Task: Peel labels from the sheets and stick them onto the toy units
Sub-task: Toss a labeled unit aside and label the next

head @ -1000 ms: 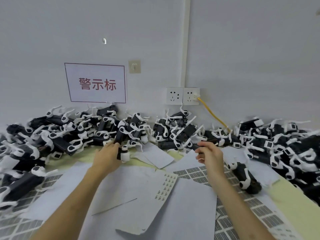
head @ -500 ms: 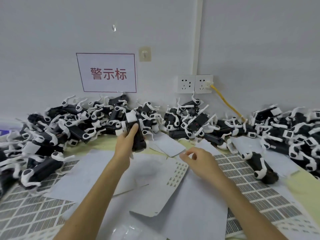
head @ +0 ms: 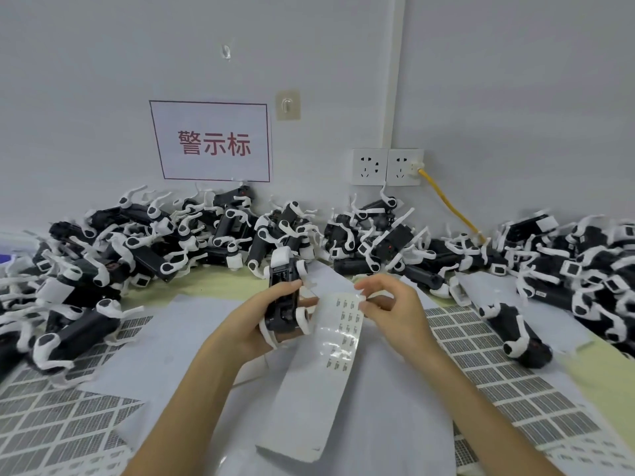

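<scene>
My left hand (head: 256, 319) grips a black toy unit with white legs (head: 283, 297), held upright above the papers. A narrow label sheet (head: 330, 359) with small printed labels near its top lies tilted beside the toy. My right hand (head: 395, 309) pinches at the sheet's upper right edge with thumb and fingertips. Whether a label is lifted is too small to tell.
Heaps of black-and-white toy units (head: 192, 235) line the wall from left to right (head: 567, 266). One toy (head: 515, 331) lies alone at the right. Grid label sheets (head: 58, 420) and blank backing papers (head: 192, 324) cover the table. A yellow cable (head: 450, 204) hangs from the wall socket.
My left hand pulled a toy unit out of the pile and brought it toward me. My right hand came down from the pile onto the label sheet, which is now raised and tilted.
</scene>
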Motion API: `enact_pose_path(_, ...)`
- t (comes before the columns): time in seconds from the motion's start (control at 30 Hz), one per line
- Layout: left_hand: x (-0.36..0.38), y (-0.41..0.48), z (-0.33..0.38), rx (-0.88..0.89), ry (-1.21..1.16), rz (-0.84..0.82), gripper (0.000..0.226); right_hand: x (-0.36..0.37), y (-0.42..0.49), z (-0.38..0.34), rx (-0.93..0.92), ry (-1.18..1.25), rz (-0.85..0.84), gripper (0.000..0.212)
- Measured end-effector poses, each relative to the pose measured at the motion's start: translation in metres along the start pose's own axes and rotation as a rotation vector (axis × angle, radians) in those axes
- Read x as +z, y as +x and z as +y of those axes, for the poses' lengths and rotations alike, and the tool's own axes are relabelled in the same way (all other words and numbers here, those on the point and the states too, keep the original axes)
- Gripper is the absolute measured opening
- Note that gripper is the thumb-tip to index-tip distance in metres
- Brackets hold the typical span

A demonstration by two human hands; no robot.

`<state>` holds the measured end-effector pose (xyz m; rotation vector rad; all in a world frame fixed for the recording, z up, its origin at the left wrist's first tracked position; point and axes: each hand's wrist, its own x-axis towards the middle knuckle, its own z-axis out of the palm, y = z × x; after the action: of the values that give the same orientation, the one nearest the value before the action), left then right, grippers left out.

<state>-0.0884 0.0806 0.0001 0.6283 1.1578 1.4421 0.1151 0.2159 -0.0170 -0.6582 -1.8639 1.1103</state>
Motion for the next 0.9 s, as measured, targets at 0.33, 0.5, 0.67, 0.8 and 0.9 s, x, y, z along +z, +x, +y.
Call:
enact_pose_path(0.33, 0.021, -0.017, -0.003, 0.009, 0.109, -0.042, 0.029, 0.001, -0.002, -0.007, -0.119, -0.041, 0.064, 0.031)
enact_pose_path(0.5, 0.023, -0.017, -0.004, 0.095, 0.184, -0.094, 0.007, 0.007, -0.006, -0.007, -0.343, -0.281, 0.116, 0.022)
enact_pose_path(0.67, 0.023, -0.015, -0.006, 0.177, 0.262, -0.184, 0.018, 0.006, -0.005, -0.005, -0.361, -0.286, 0.121, 0.026)
enact_pose_path(0.8, 0.024, -0.014, -0.009, 0.206, 0.268, -0.205, 0.026, 0.004, -0.005, -0.005, -0.347, -0.267, 0.114, 0.024)
enact_pose_path(0.9, 0.024, -0.013, -0.009, 0.211, 0.294, -0.153, 0.053, 0.003, -0.005, -0.008, -0.326, -0.224, 0.105, 0.018)
